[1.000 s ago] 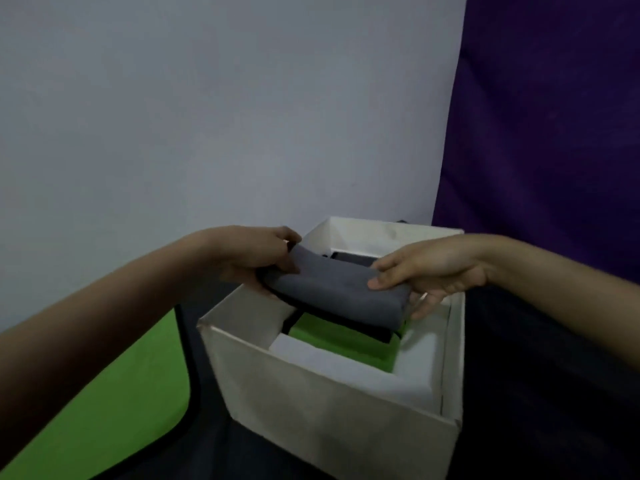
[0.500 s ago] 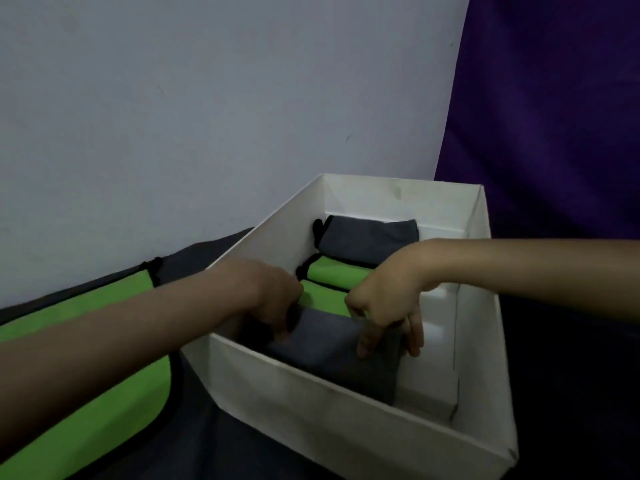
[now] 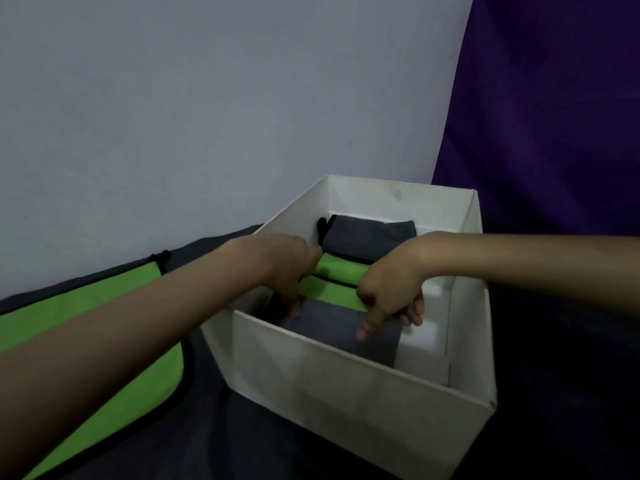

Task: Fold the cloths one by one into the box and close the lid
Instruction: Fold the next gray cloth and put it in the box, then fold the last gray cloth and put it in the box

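Note:
An open white box (image 3: 346, 386) stands on a dark surface. Inside it lie folded cloths in a row: a grey one (image 3: 370, 237) at the far end, then two green ones (image 3: 341, 271), then a folded grey cloth (image 3: 332, 327) against the near wall. My left hand (image 3: 280, 271) grips the left end of that near grey cloth, fingers down inside the box. My right hand (image 3: 389, 296) holds its right end, thumb pressed on top. The lower part of the cloth is hidden by the box wall.
A green cloth with black edging (image 3: 97, 337) lies spread on the dark surface left of the box. A pale wall (image 3: 207, 116) rises behind, and a purple curtain (image 3: 554, 116) hangs at the right. No lid is in view.
Both hands have lowered the folded grey cloth from above the box into its near end. In the last half second they have barely moved.

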